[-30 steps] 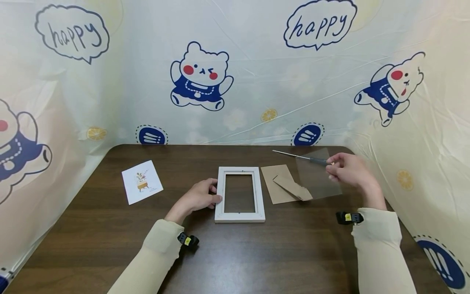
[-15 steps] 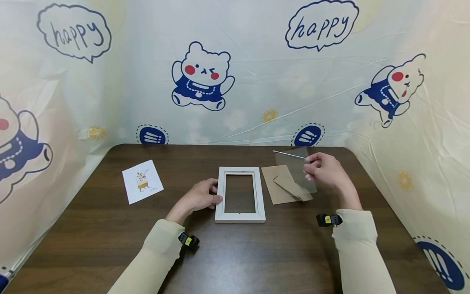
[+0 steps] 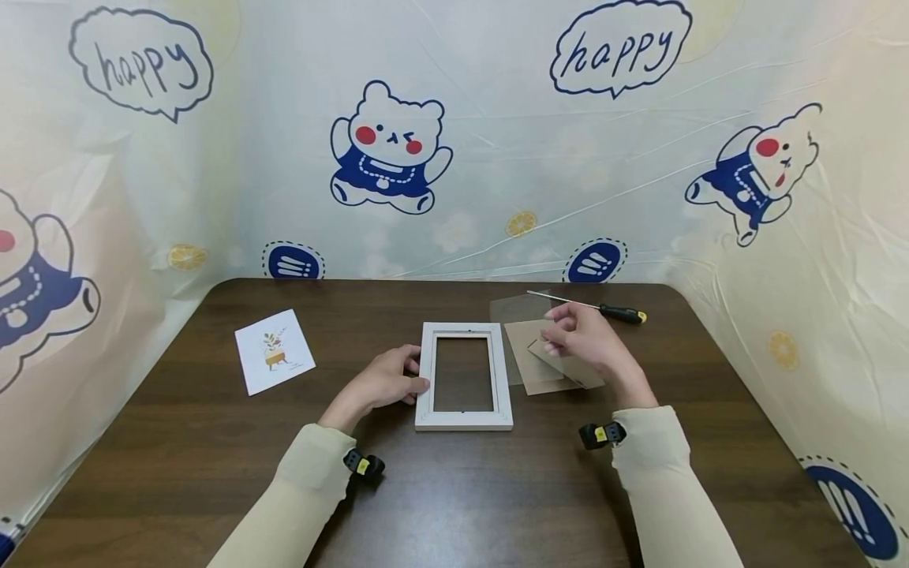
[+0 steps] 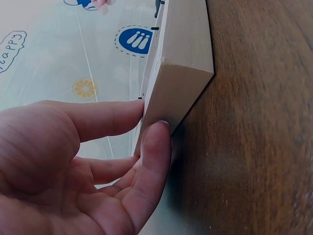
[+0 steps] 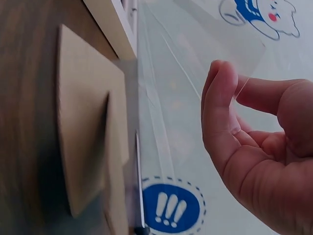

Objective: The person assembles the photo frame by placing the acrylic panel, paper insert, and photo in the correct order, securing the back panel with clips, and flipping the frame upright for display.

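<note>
My left hand (image 3: 389, 377) holds the left side of a white picture frame (image 3: 464, 421) that lies on the table with its opening bare. In the left wrist view, thumb and fingers meet the frame's edge (image 4: 186, 73). Raised over the cardboard, my right hand (image 3: 582, 338) pinches a clear plastic sheet (image 3: 521, 306) by its corner. The sheet reaches left toward the frame's right side. Thumb and forefinger close on its edge in the right wrist view, where the sheet (image 5: 244, 44) is see-through. Below it lies a brown backing board (image 3: 534, 377) with a folded stand flap, partly hidden by the hand.
A screwdriver (image 3: 622, 314) with a black and yellow handle lies behind the right hand. A white card (image 3: 259, 371) printed with a potted plant lies at the left. A patterned curtain (image 3: 497, 158) closes off the table's back and sides.
My right hand has moved left with the clear sheet, away from the screwdriver and over the backing board. The left hand and the picture frame stay where they were.
</note>
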`<state>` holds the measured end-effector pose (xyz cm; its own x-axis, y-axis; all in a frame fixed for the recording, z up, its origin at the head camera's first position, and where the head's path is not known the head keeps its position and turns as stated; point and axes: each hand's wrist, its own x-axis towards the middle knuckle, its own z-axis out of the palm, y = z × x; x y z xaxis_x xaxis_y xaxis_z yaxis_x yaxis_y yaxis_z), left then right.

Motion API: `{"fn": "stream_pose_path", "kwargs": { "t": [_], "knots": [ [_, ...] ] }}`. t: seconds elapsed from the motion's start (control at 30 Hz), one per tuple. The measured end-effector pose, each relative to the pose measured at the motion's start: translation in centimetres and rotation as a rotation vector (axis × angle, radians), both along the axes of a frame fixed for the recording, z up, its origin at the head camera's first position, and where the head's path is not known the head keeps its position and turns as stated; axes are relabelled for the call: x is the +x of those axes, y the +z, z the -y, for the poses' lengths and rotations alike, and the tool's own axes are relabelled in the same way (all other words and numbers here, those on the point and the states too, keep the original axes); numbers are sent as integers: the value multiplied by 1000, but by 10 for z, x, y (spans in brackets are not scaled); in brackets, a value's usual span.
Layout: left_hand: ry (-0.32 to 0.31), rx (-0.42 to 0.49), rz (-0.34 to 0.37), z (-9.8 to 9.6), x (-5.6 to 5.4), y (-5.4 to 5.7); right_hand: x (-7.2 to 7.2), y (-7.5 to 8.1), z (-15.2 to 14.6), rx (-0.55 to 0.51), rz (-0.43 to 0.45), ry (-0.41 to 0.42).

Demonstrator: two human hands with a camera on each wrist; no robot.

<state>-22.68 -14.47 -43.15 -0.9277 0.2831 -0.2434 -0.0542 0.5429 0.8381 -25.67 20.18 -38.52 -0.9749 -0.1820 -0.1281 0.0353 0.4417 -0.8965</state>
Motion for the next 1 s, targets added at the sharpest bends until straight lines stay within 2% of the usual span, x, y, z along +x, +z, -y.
{"fn": "stream_pose_path", "kwargs": {
  "t": [0.53, 0.77, 1.0],
  "knots": [
    [-5, 16, 2, 1, -1, -1, -1, -21, 43, -88, 19, 35],
    [-19, 13, -4, 2, -1, -1, -1, -26, 57, -106, 35, 68],
    [-2, 12, -1, 1, 0, 0, 2, -29, 68, -131, 77, 69]
  ]
}}
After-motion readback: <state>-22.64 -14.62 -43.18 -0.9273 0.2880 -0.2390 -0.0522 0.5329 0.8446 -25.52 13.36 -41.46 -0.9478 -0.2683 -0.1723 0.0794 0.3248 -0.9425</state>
